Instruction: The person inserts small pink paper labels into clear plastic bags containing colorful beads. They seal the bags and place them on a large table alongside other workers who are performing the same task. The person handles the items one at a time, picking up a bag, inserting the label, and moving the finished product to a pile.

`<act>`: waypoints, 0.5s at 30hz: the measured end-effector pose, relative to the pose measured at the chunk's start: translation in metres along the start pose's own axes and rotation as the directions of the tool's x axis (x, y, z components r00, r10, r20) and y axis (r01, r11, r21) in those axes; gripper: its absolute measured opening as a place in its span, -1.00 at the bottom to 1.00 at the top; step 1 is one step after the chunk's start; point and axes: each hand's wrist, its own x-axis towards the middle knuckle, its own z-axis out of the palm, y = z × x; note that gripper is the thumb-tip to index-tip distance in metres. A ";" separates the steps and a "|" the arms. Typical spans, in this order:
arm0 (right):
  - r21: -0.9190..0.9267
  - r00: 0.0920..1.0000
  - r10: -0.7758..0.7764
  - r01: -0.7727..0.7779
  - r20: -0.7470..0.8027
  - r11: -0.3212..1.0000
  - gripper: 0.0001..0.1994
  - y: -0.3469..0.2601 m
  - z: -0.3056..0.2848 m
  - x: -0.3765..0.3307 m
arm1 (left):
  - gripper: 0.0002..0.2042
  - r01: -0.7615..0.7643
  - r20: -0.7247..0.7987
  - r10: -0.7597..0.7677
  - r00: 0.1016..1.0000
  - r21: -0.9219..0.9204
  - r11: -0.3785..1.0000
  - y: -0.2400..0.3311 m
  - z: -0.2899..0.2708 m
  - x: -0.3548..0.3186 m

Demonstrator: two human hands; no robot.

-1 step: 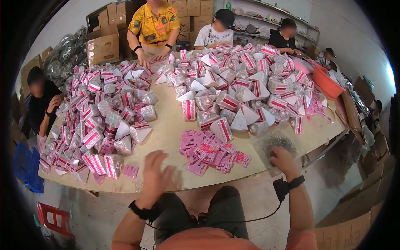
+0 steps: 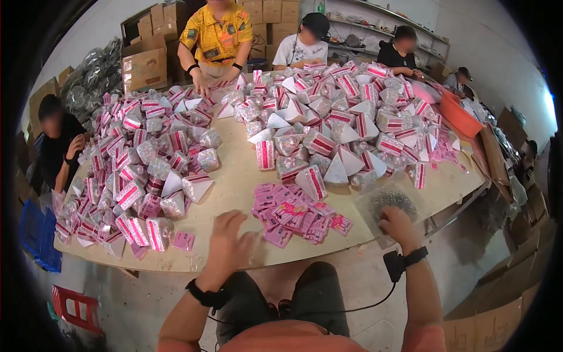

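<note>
My left hand (image 2: 227, 246) hovers over the near table edge, its fingers apart and somewhat blurred. Just right of it lies a loose heap of pink printed cards (image 2: 293, 212). My right hand (image 2: 401, 226) rests with curled fingers on a pile of small, dark metallic pieces (image 2: 394, 201), too fine to identify. Those pieces lie on a clear plastic sheet or bag (image 2: 366, 205) at the table's front right. Whatever the right fingertips pinch is hidden. Beyond the cards spreads a big heap of glittery wedge-shaped packages (image 2: 322, 144) with pink-and-white striped sides.
Another heap of the wedges (image 2: 158, 167) covers the left of the table (image 2: 234, 176), a single pink card (image 2: 183, 240) beside it. An orange tub (image 2: 460, 114) stands at the right edge. Several people work around the table. A red stool (image 2: 77, 308) and blue crate (image 2: 38, 234) stand left.
My left hand has shifted slightly right, closer to the pink cards. The right hand stays at the small metallic pieces.
</note>
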 end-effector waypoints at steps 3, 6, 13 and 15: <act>-0.045 0.999 -0.006 0.008 0.042 0.999 -0.90 0.018 0.011 0.007 | -0.54 -0.008 0.149 0.009 0.989 -0.004 1.000 0.019 0.030 0.032; -0.041 1.000 0.011 -0.010 0.023 0.999 -0.90 0.020 0.012 0.008 | -0.47 -0.006 0.222 -0.012 0.975 0.080 0.997 0.023 0.055 0.049; 0.022 0.998 -0.069 0.069 -0.015 0.997 -0.92 0.010 0.005 0.001 | -0.46 0.020 0.288 -0.050 0.956 0.104 0.994 0.022 0.067 0.055; -0.001 0.998 -0.056 0.056 0.010 0.998 -0.92 0.019 0.010 0.005 | -0.47 -0.004 0.266 -0.022 0.964 0.096 0.995 0.024 0.067 0.057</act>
